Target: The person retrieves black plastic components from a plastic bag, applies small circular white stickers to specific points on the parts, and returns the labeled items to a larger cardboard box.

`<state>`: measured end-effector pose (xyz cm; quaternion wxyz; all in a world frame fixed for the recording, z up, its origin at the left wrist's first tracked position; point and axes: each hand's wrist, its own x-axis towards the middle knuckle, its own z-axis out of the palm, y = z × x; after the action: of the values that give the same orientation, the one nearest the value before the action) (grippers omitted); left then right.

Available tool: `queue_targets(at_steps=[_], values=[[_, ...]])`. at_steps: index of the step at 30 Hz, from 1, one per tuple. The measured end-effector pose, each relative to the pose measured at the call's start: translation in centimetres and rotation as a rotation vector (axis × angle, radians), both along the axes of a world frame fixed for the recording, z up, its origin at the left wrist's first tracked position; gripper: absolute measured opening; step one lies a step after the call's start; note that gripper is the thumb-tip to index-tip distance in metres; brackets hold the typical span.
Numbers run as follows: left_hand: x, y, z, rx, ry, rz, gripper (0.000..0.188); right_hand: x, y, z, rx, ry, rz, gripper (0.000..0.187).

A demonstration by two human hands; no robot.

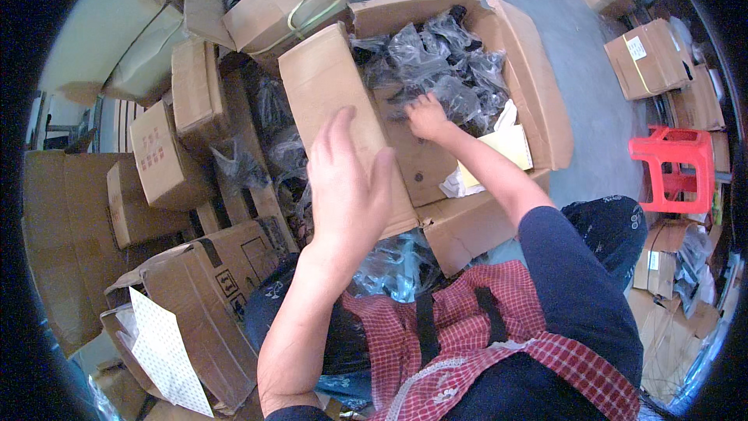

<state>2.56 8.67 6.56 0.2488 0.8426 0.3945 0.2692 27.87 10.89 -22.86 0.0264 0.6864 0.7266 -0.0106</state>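
An open cardboard box (538, 86) stands in front of me, partly filled with clear plastic bags (421, 54) that hold dark items; what these are I cannot make out. My right hand (427, 117) reaches inside, its fingers curled together at the edge of a bag above the bare box bottom (417, 168). My left hand (347, 179) is raised over the box's left flap (327, 78), fingers stretched and thumb apart, with nothing in it. Beside my right forearm lie a yellow paper pad (510, 148) and crumpled white paper or plastic (453, 184).
Cardboard boxes (167, 156) crowd the left side, with more bagged items (273, 105) beside the open box. A large carton (222, 281) with a white dotted sheet (167, 355) stands near left. At right are a red plastic stool (674, 168) and stacked boxes (647, 58).
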Motion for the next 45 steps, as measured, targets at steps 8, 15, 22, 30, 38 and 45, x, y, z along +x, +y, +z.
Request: queue_targets(at_steps=[8, 15, 22, 30, 38, 45], values=[[0.2, 0.6, 0.3, -0.036, -0.02, 0.02, 0.061, -1.2, 2.9, -3.2, -0.448, -0.133, -0.485, 0.045], [-1.4, 3.2, -1.6, -0.073, 0.081, 0.113, 0.055, 0.7, -1.3, -2.1, -0.861, 0.411, -0.568, 0.05], [-0.9, 3.8, -3.5, -0.324, 0.154, 0.011, 0.059, 1.6, -7.3, 13.3, -0.097, 0.687, -0.011, 0.069], [5.3, -2.8, -3.2, -1.42, -0.642, -0.33, 0.059, -2.6, -13.5, 31.3, 0.187, 0.672, 0.116, 0.072], [6.2, -3.9, -3.9, -1.832, -0.973, -0.138, 0.033, 1.1, -18.2, 31.2, 0.158, 1.517, -0.174, 0.047], [6.3, -4.5, -4.8, -1.798, -0.974, -0.129, 0.04, -0.9, -18.7, 31.0, 0.316, 0.616, 0.01, 0.037]])
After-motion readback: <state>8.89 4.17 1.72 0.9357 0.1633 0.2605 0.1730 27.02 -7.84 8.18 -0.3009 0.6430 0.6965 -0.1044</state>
